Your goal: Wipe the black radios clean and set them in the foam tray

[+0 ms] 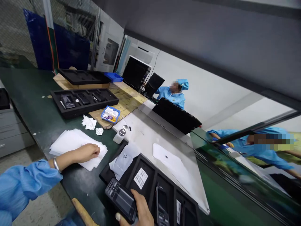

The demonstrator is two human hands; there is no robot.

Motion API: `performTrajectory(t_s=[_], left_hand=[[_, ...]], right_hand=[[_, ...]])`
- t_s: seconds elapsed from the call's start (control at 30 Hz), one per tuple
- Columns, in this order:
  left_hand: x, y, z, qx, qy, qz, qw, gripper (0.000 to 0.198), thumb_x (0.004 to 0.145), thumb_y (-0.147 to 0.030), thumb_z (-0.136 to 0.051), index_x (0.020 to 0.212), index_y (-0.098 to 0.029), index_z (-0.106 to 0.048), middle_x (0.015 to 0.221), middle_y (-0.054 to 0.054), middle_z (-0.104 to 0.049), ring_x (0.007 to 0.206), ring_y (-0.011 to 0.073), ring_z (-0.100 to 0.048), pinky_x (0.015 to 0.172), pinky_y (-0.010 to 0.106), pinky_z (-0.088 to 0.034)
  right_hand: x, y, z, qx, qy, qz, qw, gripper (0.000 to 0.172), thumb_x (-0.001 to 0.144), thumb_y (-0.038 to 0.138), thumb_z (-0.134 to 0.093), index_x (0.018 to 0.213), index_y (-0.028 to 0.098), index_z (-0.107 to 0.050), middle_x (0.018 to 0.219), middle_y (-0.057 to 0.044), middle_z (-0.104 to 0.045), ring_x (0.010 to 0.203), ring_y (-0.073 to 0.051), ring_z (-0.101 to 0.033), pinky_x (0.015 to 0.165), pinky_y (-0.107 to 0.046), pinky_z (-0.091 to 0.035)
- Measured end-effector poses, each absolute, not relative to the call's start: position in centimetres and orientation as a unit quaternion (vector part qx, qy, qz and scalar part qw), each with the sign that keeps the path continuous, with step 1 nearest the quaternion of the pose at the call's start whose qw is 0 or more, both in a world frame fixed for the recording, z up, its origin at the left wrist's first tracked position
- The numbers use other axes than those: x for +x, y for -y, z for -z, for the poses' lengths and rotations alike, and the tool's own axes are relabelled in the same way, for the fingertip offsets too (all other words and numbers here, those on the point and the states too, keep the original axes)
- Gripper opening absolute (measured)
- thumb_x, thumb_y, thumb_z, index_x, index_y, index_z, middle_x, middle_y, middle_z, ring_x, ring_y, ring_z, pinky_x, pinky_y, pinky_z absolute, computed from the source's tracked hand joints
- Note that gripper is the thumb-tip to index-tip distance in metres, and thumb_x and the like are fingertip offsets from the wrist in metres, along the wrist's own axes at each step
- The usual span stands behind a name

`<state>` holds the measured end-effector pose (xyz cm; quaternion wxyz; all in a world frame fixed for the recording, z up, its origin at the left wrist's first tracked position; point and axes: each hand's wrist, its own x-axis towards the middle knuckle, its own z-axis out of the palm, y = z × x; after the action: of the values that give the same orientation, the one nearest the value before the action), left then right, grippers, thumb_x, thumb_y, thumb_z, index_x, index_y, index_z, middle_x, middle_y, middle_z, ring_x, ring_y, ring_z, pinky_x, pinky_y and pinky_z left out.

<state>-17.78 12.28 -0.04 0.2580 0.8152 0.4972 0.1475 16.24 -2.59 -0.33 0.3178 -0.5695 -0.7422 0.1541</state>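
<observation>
right hand [141, 212], bottom edge of view: fingers wrapped under and thumb laid along the side of a black handheld device [121, 199], closed firmly on its near end. only part of the hand shows.

device: screen side up, roughly flat. long axis runs from the palm out toward upper-left of view; the small-button end points away from the hand, toward the green table [35, 94]. it is held above the near-left corner of the near black tray [150, 166], not seated in any slot.

near tray: one similar device [162, 207] lies in a slot just right of the held one, long axis pointing away from the wearer. a printed label sheet [140, 178] lies in the next compartment. a white bag [124, 157] overlaps the tray's far-left edge.

left hand [87, 153]: fingers curled, resting on a stack of white sheets [70, 141]. cannot tell if a sheet is pinched.

further out: far tray [70, 113] carries three dark units [67, 101]. crumpled papers [89, 122] and a small blue bin [103, 116] lie between the trays.

progress, judged: one unit placed near, one in hand, several near slots apparently unfilled.

co-worker [175, 95] in blue sits at the bench's far end.
</observation>
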Motion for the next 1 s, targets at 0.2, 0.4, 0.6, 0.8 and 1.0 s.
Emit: performTrajectory(t_s=[0.2,0.4,0.6,0.8,1.0], left_hand=[[-17.7,-13.1,-0.4,0.811,-0.502,-0.145,0.262,0.015,0.086,-0.019,-0.054,0.094,-0.021,-0.066,0.092,0.003,-0.069,0.084,0.0186,-0.064,0.075,0.025,-0.044],[-16.6,-13.3,0.5,0.806,-0.523,-0.156,0.228,0.012,0.085,-0.018,-0.055,0.078,-0.021,-0.064,0.08,0.004,-0.065,0.076,0.021,-0.063,0.069,0.029,-0.043],[-17.6,-12.0,0.4,0.813,-0.498,-0.204,0.222,0.021,0.094,-0.02,-0.047,0.089,-0.021,-0.068,0.09,0.002,-0.07,0.083,0.016,-0.066,0.078,0.025,-0.046],[-17.3,-10.5,0.8,0.826,-0.497,-0.197,0.179,0.022,0.093,-0.021,-0.048,0.091,-0.021,-0.07,0.09,0.004,-0.07,0.085,0.0183,-0.067,0.078,0.027,-0.046],[-16.4,-10.4,0.5,0.833,-0.515,-0.137,0.148,0.022,0.094,-0.023,-0.048,0.088,-0.02,-0.069,0.088,0.007,-0.067,0.08,0.0216,-0.066,0.07,0.03,-0.046]], right_hand=[[15.0,0.7,-0.2,-0.579,0.73,-0.131,0.339,0.062,0.072,0.03,-0.071,0.13,0.019,-0.054,0.119,-0.012,-0.066,0.107,-0.03,-0.068,0.091,-0.038,-0.056],[13.8,-1.1,-1.6,-0.58,0.738,-0.102,0.33,0.06,0.081,0.04,-0.071,0.132,0.016,-0.052,0.118,-0.015,-0.066,0.107,-0.03,-0.068,0.091,-0.041,-0.057],[10.6,-3.7,-2.4,-0.638,0.711,-0.076,0.287,0.059,0.078,0.038,-0.072,0.129,0.014,-0.054,0.114,-0.015,-0.067,0.104,-0.031,-0.068,0.087,-0.042,-0.058],[7.5,-5.4,-2.7,-0.67,0.706,-0.079,0.215,0.061,0.077,0.036,-0.073,0.131,0.013,-0.055,0.115,-0.015,-0.066,0.102,-0.032,-0.069,0.081,-0.04,-0.057],[7.5,-5.5,-3.2,-0.679,0.704,-0.096,0.186,0.06,0.08,0.037,-0.071,0.132,0.012,-0.055,0.116,-0.015,-0.065,0.103,-0.034,-0.068,0.081,-0.042,-0.057]])
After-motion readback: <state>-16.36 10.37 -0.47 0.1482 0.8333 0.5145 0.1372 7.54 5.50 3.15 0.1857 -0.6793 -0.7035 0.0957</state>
